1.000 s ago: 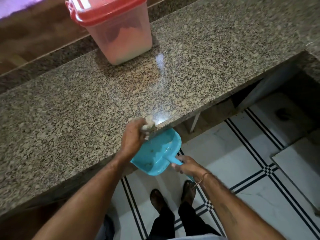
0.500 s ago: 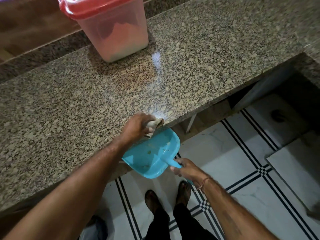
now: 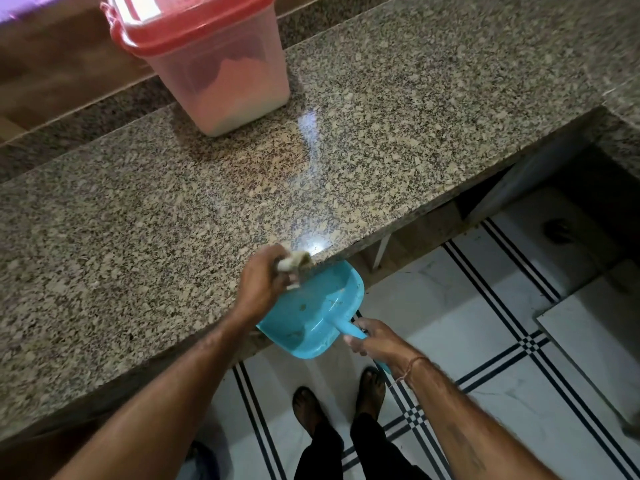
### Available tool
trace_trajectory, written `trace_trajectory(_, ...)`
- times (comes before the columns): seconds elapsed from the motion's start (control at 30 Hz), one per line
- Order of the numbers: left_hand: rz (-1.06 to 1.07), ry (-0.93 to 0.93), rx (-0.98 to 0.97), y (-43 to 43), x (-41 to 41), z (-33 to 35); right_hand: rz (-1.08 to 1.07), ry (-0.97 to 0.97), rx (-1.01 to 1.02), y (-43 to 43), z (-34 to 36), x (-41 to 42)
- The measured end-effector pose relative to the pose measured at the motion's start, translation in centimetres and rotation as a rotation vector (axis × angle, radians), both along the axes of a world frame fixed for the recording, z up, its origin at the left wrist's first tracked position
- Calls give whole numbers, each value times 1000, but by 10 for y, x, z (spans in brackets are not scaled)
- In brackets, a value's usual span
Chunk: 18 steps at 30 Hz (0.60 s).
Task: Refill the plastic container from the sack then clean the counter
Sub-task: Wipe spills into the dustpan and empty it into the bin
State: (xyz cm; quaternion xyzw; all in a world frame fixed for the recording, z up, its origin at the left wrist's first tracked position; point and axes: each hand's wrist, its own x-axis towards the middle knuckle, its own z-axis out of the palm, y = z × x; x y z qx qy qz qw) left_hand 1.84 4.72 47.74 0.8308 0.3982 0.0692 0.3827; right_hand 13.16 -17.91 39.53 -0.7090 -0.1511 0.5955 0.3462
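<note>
Presently the left hand (image 3: 266,285) grips a wadded cloth (image 3: 294,263) at the counter's (image 3: 138,237) near edge, just above the dustpan (image 3: 311,317). The right hand (image 3: 372,341) clasps the pan's handle. The pan's long axis runs from that grip toward the edge, its mouth just below. The plastic container (image 3: 214,71), lidded, stands near the far edge, well apart.

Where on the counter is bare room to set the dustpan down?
Bare counter runs right of the container to the corner, also between the container and the front edge, and left of the left hand. Crowded only at the front edge, where that hand's cloth is over the dustpan held by the right hand.
</note>
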Motion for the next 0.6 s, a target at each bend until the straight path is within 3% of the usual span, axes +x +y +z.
trace_trajectory(0.1,252,-144,-165,42,22,7,-23,22,-5,0,-9,4)
trace_trajectory(0.27,387,-147,-314,102,64,-1,-36,3,2,-4,-19,8)
trace_trajectory(0.33,314,-92,-343,113,75,-2,-33,-1,2,-7,-22,9)
trace_trajectory(0.5,-153,129,-344,97,74,9,-43,1,-9,-14,-21,9)
trace_trajectory(0.6,-275,191,-375,73,51,8,-38,8,-21,-14,-21,3)
